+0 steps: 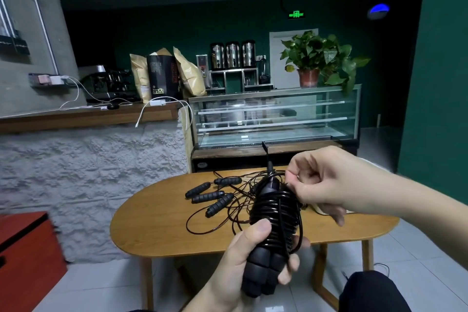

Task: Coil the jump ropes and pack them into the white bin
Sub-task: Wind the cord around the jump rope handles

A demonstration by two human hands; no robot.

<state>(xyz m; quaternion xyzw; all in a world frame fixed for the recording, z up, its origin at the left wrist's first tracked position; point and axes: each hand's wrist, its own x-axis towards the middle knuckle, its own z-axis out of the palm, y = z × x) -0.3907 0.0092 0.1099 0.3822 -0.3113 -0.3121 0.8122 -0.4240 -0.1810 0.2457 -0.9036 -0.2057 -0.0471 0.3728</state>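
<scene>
My left hand (247, 258) grips a black jump rope bundle (274, 220): two ribbed handles held together, with thin black cord wound tightly round their upper half. My right hand (319, 185) is above and to the right of it, fingers pinched on the cord near the top of the wraps. On the oval wooden table (162, 220) behind lie several more black handles (210, 194) with loose tangled cord (228, 213) spread around them. A pale edge shows on the table under my right hand; I cannot tell what it is.
A glass display counter (276, 119) stands behind the table, with a potted plant (319, 58) on top. A rough grey bar counter (88, 159) fills the left. A red cabinet (27, 258) sits at lower left. Tiled floor surrounds the table.
</scene>
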